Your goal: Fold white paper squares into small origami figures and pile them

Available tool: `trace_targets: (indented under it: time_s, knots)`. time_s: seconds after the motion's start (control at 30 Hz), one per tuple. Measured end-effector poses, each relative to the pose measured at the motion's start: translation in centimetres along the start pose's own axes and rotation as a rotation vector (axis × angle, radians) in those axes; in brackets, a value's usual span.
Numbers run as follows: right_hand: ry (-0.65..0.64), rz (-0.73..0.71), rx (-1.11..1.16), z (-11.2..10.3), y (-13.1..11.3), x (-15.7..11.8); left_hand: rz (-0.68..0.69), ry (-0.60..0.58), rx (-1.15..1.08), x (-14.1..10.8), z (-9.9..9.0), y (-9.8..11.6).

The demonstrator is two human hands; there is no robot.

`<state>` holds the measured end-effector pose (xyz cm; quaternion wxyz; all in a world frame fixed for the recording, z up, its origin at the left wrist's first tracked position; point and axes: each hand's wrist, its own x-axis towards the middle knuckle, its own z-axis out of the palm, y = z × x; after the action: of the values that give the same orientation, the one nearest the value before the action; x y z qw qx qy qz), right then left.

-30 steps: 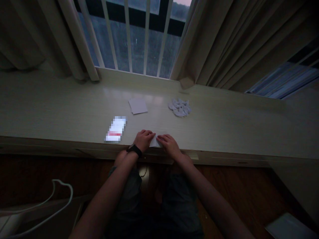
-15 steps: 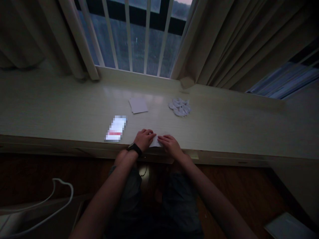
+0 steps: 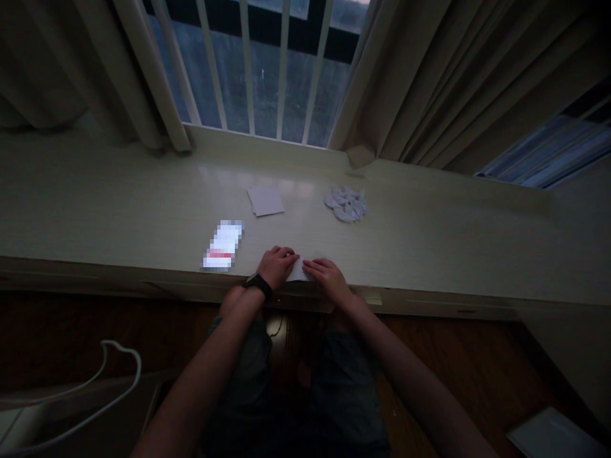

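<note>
At the front edge of the pale counter, a small piece of white paper [image 3: 296, 272] lies between my two hands. My left hand [image 3: 277, 267], with a dark watch on its wrist, is closed with its fingertips on the paper's left side. From the right, my right hand [image 3: 328, 278] pinches the other side of it. Both hands partly cover the paper, so its folds are hard to make out. Beyond them rests a stack of square white paper sheets [image 3: 266, 201]. A cluster of folded or crumpled white paper pieces [image 3: 346, 204] sits to the right of the stack.
A lit, blurred-out phone [image 3: 223, 245] lies left of my hands on the counter [image 3: 429, 235]. Behind stand a barred window [image 3: 265, 76] and curtains [image 3: 420, 83]. A white cable [image 3: 136, 369] loops at lower left, and a flat pale object [image 3: 554, 436] is at lower right.
Both hands stay almost in place on the paper. My right fingertips have shifted very slightly to the right. The view has moved a little; the other things are where they were.
</note>
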<state>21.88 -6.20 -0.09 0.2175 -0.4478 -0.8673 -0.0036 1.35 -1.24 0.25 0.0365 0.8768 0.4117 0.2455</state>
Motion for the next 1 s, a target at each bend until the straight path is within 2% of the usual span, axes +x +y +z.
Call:
trace_targets:
  time_s: [0.63,1.0]
  knots:
    - [-0.010,-0.014,-0.003,0.38,0.26,-0.12,0.016,-0.038,0.005,0.07,-0.22,0.07]
    - [-0.016,-0.065,-0.046,0.32,0.31,-0.18,-0.004,0.031,0.016,-0.10,-0.16,0.30]
